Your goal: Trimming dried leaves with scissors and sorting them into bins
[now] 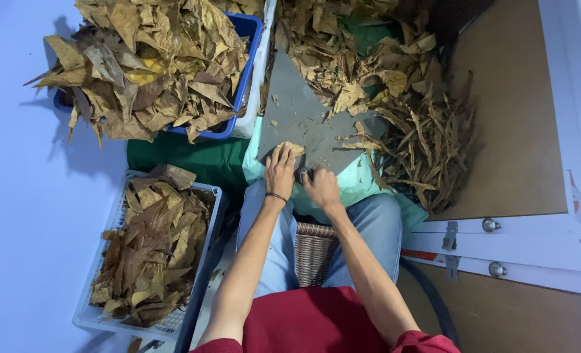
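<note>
My left hand (280, 171) presses a small piece of dried brown leaf (295, 149) against the near edge of a grey board (297, 111) that lies across my lap. A thin black band circles that wrist. My right hand (321, 187) rests just beside it at the board's edge, fingers curled around something small and dark that I cannot make out. A heap of dried leaves (343, 59) covers the far right part of the board.
A blue crate (248, 39) piled with dried leaves stands at the far left. A white basket (107, 261) of leaves sits by my left knee. A pile of leaf stems (428, 150) lies right. Green cloth (192, 160) and a wicker stool (313, 252) lie beneath.
</note>
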